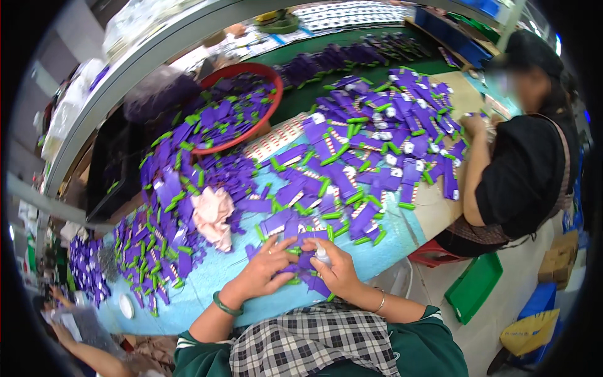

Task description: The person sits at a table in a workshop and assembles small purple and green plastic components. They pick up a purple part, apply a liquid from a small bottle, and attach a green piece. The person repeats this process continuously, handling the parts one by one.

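Observation:
Just in front of my body, my right hand [339, 271] is closed around a small white bottle with a narrow tip [321, 254]. Beside it, my left hand [267, 266] has its fingers stretched out over several flat purple pieces with green ends [316, 284] that lie between my two hands. Those fingertips touch or nearly touch the pieces; which of the two, I cannot tell. Beyond my hands spreads a large heap of similar purple and green pieces [352, 160], many with red-and-white striped strips and small white parts.
A light blue table covering [213, 276] lies beneath the pieces. A crumpled pale pink cloth [213, 217] sits left of my hands. Farther back stands a red basin [274, 110] full of purple pieces. At the right, a co-worker [521, 157] handles pieces; a green tray [472, 286] lies on the floor.

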A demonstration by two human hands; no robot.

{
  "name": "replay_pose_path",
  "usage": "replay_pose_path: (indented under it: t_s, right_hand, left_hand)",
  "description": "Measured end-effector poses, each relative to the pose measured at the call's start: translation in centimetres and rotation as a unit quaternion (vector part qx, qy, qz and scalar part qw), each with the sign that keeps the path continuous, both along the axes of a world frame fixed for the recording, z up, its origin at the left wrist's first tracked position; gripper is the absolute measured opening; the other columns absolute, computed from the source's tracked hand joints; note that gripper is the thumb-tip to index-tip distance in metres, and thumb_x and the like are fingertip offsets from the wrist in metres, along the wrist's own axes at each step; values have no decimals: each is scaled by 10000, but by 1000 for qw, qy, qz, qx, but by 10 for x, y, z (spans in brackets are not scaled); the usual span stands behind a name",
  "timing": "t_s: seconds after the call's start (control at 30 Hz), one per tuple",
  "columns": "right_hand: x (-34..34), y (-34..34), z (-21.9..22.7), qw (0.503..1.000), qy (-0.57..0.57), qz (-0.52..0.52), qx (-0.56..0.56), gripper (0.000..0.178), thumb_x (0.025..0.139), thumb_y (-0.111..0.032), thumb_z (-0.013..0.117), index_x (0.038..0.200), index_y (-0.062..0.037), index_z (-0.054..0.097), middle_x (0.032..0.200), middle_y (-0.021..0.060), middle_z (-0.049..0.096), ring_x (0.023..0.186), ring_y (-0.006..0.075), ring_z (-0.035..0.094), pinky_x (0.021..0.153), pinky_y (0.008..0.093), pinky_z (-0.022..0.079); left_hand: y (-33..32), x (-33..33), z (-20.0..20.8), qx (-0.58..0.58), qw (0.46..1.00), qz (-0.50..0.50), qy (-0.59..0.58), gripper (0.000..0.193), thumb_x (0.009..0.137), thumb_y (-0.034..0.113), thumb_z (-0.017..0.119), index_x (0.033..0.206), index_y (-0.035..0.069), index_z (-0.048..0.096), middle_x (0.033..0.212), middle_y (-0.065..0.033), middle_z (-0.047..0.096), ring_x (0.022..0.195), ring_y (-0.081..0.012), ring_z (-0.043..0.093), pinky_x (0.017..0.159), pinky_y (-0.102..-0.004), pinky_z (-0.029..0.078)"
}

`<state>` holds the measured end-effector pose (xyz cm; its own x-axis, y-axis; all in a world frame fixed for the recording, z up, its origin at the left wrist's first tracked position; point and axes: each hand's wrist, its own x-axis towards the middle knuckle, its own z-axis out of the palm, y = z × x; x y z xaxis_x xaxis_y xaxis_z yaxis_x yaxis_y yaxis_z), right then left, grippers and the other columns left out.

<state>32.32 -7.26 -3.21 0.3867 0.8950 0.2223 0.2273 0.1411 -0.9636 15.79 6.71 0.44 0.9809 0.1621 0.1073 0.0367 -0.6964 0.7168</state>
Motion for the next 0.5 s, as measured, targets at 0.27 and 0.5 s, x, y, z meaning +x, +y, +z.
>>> replay_pose_path:
  t_s: [0.27, 0.5]
  right_hand:
    - [-19, 30, 5, 983, 152, 104, -21, 418, 871, -25, 576, 1282, -34, 504, 1113, 110, 660, 1077, 187, 597, 937, 328, 457]
    - [21, 10, 58, 999, 20, 2, -33, 415, 877, 25, 541, 1286, 6, 474, 1165, 145, 610, 1036, 220, 617, 834, 320, 533]
  left_hand:
    - [8, -86, 11, -125, 947, 281, -92, 183, 853, 95, 593, 1015, 24, 639, 1015, -79, 657, 1054, -236, 593, 944, -398, 425]
    - [-16, -103, 37, -200, 945, 255, -39, 184, 853, 81, 589, 1019, 10, 624, 924, -95, 649, 764, -181, 624, 695, -295, 495]
